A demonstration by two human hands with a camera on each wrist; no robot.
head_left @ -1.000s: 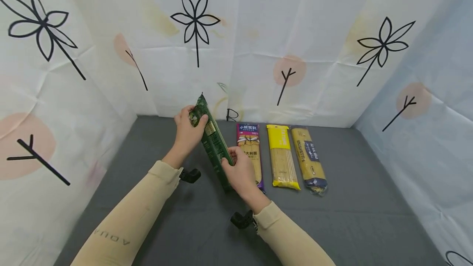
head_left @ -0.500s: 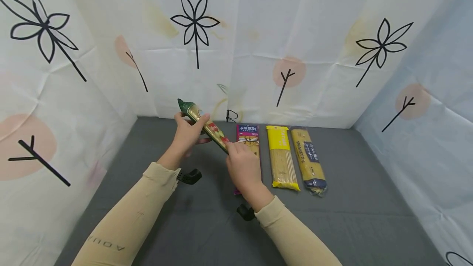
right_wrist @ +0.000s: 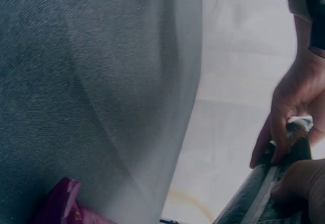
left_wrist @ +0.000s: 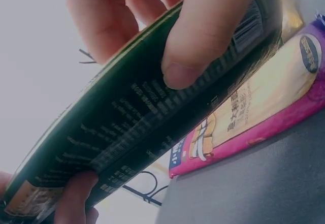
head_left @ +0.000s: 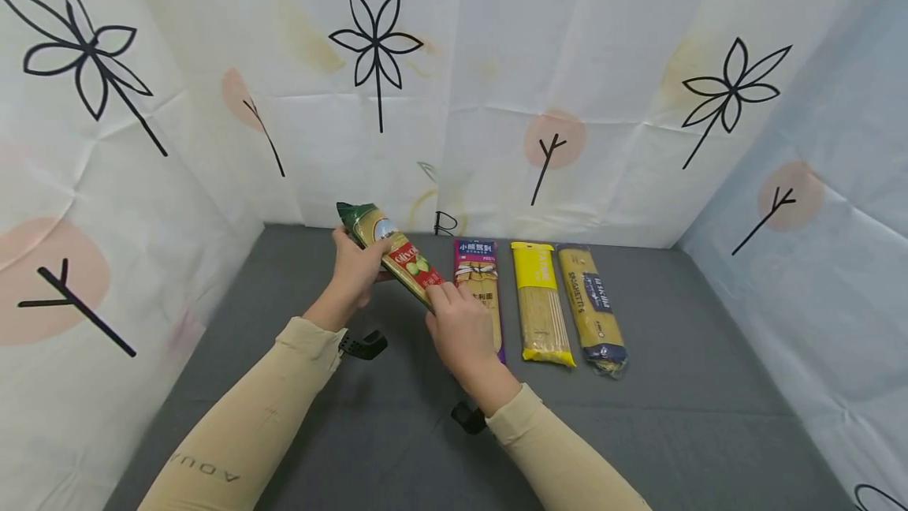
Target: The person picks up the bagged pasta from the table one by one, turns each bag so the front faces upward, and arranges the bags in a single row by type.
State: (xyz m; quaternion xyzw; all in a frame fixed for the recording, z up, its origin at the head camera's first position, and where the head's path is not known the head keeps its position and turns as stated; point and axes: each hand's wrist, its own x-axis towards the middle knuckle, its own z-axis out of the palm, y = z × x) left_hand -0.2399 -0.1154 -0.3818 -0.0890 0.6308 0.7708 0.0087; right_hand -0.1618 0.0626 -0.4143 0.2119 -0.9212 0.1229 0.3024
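Observation:
A long green and gold pasta packet (head_left: 411,262) with a red olive label is held slanted above the table, its front facing up in the head view. My left hand (head_left: 351,270) grips its upper-left end, thumb over the front. At the lower-right end, my right hand (head_left: 464,330) grips it from above and covers that end. The left wrist view shows the packet's dark green printed underside (left_wrist: 122,127), with the right thumb (left_wrist: 190,51) pressed against it. A pasta packet with a purple edge (head_left: 481,278) lies just beyond my right hand, partly hidden by it.
Further right on the dark grey table (head_left: 695,337) lie a yellow-topped pasta packet (head_left: 542,302) and a spaghetti packet with a blue label (head_left: 594,306). White patterned cloth (head_left: 482,85) walls the back and both sides.
The green packet has rolled over from its printed dark back to its labelled front, and its top end has dropped to the left. My right hand has turned with it, knuckles up.

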